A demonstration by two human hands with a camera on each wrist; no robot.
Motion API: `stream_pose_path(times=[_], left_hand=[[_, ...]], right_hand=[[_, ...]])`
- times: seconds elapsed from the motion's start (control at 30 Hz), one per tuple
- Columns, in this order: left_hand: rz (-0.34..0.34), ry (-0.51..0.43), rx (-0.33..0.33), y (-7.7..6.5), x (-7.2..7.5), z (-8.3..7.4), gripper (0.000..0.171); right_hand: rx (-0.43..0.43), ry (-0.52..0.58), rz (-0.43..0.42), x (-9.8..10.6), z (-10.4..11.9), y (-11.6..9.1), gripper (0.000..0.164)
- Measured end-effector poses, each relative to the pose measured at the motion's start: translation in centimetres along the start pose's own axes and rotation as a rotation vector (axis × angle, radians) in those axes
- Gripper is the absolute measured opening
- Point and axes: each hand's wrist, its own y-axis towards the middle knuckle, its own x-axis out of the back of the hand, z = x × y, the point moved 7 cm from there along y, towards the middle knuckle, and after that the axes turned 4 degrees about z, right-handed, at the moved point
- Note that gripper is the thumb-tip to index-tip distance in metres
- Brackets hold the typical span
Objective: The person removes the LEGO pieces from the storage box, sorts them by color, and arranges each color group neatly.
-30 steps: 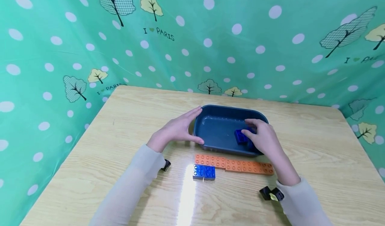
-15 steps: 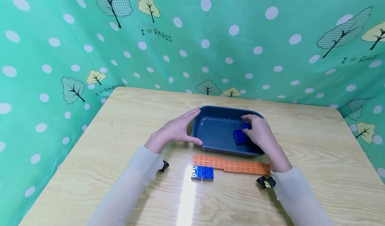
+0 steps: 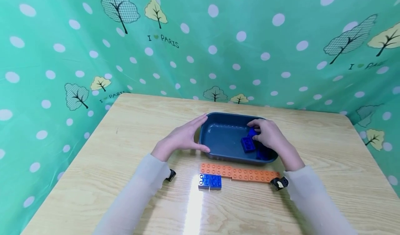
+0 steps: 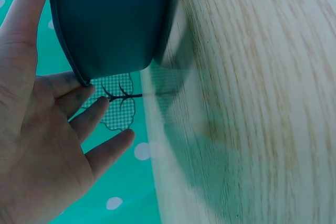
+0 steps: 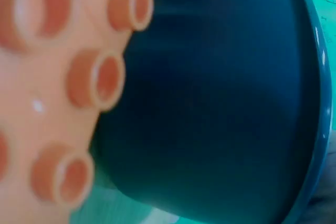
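A dark blue tub [image 3: 218, 139] stands on the table. My left hand [image 3: 184, 136] spans its left end, thumb and fingers fairly straight; in the left wrist view, the fingers of this hand [image 4: 47, 129] meet the rim of the tub [image 4: 113, 30]. My right hand [image 3: 270, 136] reaches over the tub's right end and pinches a blue toy brick [image 3: 251, 132] between fingers and thumb. Next to it, a second blue brick [image 3: 248, 144] lies on the tub floor, and more blue [image 3: 264, 154] shows below the hand. The tub wall [image 5: 220, 87] hides the pinch in the right wrist view.
In front of the tub runs a row of orange bricks [image 3: 240, 173]; one orange brick [image 5: 58, 87] looms large in the right wrist view. Two blue bricks [image 3: 209, 181] sit side by side before the row's left end. A green dotted cloth [image 3: 175, 54] hangs behind the table.
My right hand has shifted slightly left inside the tub, and the blue brick at its fingertips has come into sight. The left hand stays at the tub's end.
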Motion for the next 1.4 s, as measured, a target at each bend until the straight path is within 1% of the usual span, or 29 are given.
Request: stream_pose_path(times=[0.1,0.2,0.3,0.4,0.47,0.57,0.67,0.8,0.93,1.07,1.23,1.4], left_hand=[[-0.003,-0.002,-0.002,-0.1,0.0,0.0,0.126],[-0.003,0.002,0.0,-0.2,0.0,0.1,0.126],[-0.001,-0.003,0.003,0.0,-0.1,0.0,0.125],[0.0,-0.014,-0.01,0.4,-0.1,-0.3,0.124],[0.004,-0.018,-0.015,0.6,-0.1,-0.5,0.124],[0.01,-0.011,-0.007,0.8,0.0,-0.5,0.124],[0.008,-0.004,0.002,0.6,0.2,-0.4,0.124],[-0.003,0.001,0.008,0.4,0.4,-0.2,0.123],[-0.004,-0.001,0.004,0.3,0.2,-0.1,0.123],[-0.002,-0.005,0.001,0.1,0.1,0.0,0.123],[-0.003,-0.001,0.001,0.0,0.1,-0.1,0.124],[-0.003,0.0,0.004,-0.1,0.1,-0.1,0.124]], right_hand=[[0.041,-0.036,0.039,-0.3,0.0,0.0,0.049],[0.117,-0.108,0.052,-0.4,0.3,0.0,0.05],[0.209,-0.216,0.026,-0.1,0.6,-0.2,0.046],[0.28,-0.318,-0.01,0.4,0.4,-0.6,0.041],[0.317,-0.354,-0.029,0.8,0.3,-1.0,0.037],[0.355,-0.37,-0.047,1.0,0.2,-1.2,0.034],[0.346,-0.355,-0.062,1.0,0.0,-1.1,0.033],[0.286,-0.33,-0.061,1.1,-0.2,-0.9,0.032],[0.222,-0.246,-0.045,1.0,-0.4,-1.2,0.034],[0.185,-0.128,-0.057,0.8,-0.3,-2.2,0.036],[0.162,-0.004,-0.125,0.8,-0.1,-3.8,0.032],[0.184,0.085,-0.194,1.2,1.2,-5.7,0.034]])
